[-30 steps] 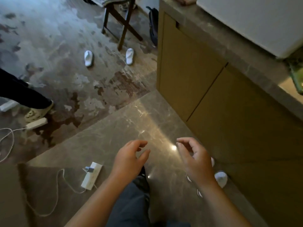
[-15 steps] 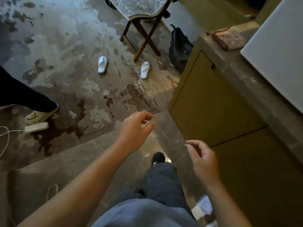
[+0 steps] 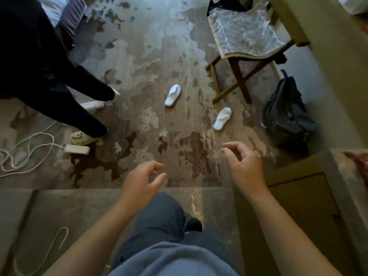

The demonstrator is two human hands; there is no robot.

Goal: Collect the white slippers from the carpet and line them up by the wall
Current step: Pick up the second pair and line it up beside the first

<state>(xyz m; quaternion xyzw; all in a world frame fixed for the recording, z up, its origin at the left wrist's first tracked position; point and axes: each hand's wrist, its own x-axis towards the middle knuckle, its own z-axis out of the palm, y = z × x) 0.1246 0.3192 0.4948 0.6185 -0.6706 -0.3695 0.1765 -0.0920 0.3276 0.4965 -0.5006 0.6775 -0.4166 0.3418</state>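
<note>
Two white slippers lie apart on the patterned carpet [image 3: 151,56]. The left slipper [image 3: 173,95] rests in the open middle of it. The right slipper [image 3: 222,118] sits nearer the folding stool's legs. My left hand [image 3: 141,181] hovers over the carpet's near edge, fingers loosely curled and holding nothing. My right hand [image 3: 245,166] is held a little higher and closer to the right slipper, also curled and holding nothing. Both hands are well short of the slippers.
A folding stool [image 3: 245,42] with a marbled seat stands at the right, a dark backpack [image 3: 286,114] beside it. Another person's dark legs [image 3: 65,96] stand at the left near a white power strip [image 3: 77,149] and cables. A wooden cabinet [image 3: 310,196] flanks my right.
I have stepped toward the carpet and the view has turned, so the slippers now lie closer and more central. Both hands stayed empty and moved forward with me.
</note>
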